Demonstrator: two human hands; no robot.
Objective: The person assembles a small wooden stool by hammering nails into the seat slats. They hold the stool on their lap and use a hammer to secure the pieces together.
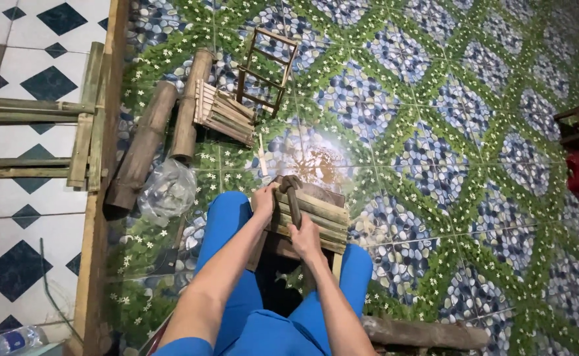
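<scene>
Fingers [267, 196] of the left hand [263, 204] sitting just beside the head of the dark hammer-like tool [291, 192], so probably risking a pinch or a knock should the tool slip sideways off the slats. Also balancing the bamboo slat frame [319, 212] on the blue-clad knees rather than on any firm surface, and so likely inviting a tilt or a slide toward the patterned floor [434, 132] under uneven pressure. Wrapping those left fingers closed over the frame's upper left corner and holding it steady. Closing the right hand [306, 238] around the tool's handle, low on the frame, with fingers fully curled; impossible to tell how tightly. Leaving the thick bamboo poles [141, 148], the clear plastic bag [167, 191] and the slat bundle [222, 113] well apart on the left.
</scene>
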